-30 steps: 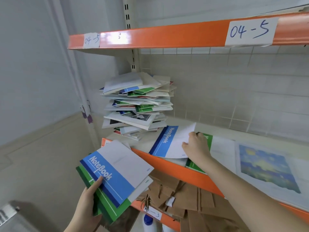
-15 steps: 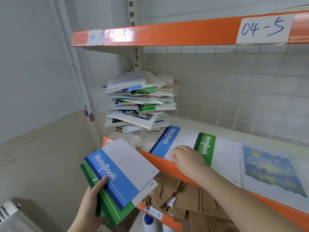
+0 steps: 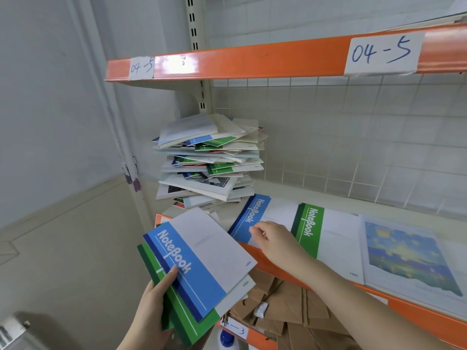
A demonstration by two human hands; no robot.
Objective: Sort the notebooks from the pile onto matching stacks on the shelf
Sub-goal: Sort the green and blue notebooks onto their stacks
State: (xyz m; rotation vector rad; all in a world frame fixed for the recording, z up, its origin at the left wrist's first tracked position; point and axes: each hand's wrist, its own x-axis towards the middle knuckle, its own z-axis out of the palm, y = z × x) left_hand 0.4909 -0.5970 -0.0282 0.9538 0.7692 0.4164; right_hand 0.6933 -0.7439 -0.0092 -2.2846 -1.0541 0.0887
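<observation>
while gripped, blue notebook angles toward shelf.

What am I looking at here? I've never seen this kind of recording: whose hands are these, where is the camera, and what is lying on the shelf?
There is no machine. A person wears a wide-angle camera on the head, looking forward and down, so the view is roughly what they see.

The left hand holds a few notebooks in its grip: a blue notebook on top, a green one beneath. The right hand reaches over the shelf edge, fingers loosely curled, holding nothing, above a blue stack.

On the shelf, from left: a messy pile of mixed notebooks still to sort, the blue stack, a green stack, then a painted-cover stack. Paper labels read 04-5. Brown paper items lie on the level below.
</observation>
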